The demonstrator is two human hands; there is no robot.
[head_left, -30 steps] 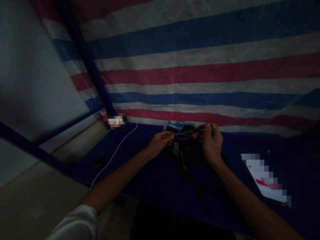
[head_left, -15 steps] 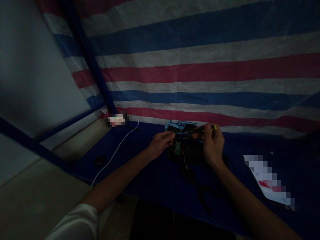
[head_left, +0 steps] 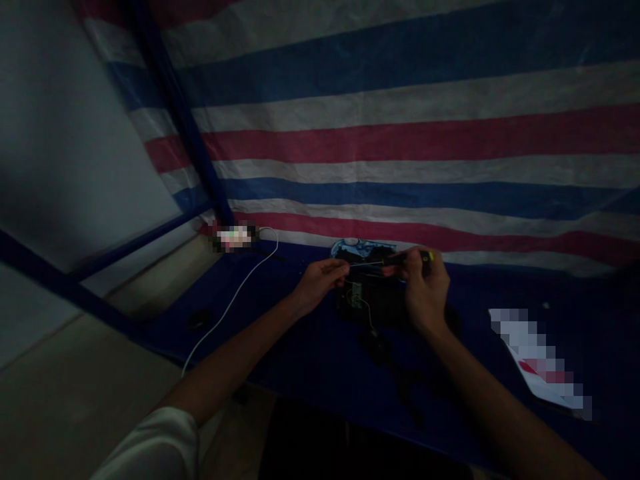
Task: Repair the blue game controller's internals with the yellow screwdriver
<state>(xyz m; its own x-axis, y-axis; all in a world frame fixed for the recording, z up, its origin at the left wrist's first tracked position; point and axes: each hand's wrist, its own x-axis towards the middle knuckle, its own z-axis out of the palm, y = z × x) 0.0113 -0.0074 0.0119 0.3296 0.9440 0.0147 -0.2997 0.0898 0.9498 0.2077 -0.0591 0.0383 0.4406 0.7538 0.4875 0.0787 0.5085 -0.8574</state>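
Note:
My right hand (head_left: pixel 429 290) grips a screwdriver (head_left: pixel 369 265) by its black and yellow handle, the shaft pointing left and lying nearly level. At the tip, my left hand (head_left: pixel 323 283) is closed in a pinch; whatever it holds is too small to make out. Behind the fingers lies a blue and black plastic shell (head_left: pixel 357 249). Below the shaft rests a dark housing (head_left: pixel 383 303) with a green circuit board (head_left: pixel 356 295) on its left part. A thin pale wire runs from the board to a small dark part (head_left: pixel 375 340).
A white cable (head_left: pixel 239 287) crosses the blue table (head_left: pixel 310 360) on the left, reaching a blurred-out item (head_left: pixel 235 237) by the blue post (head_left: pixel 187 140). A small dark object (head_left: pixel 200 319) lies left. A white, partly pixelated flat item (head_left: pixel 540 363) lies right. Striped sheeting (head_left: pixel 400 147) hangs behind.
The view has shifted slightly. My hands keep nearly the same pose, with the screwdriver tip still at the left fingers and its shaft a little more level.

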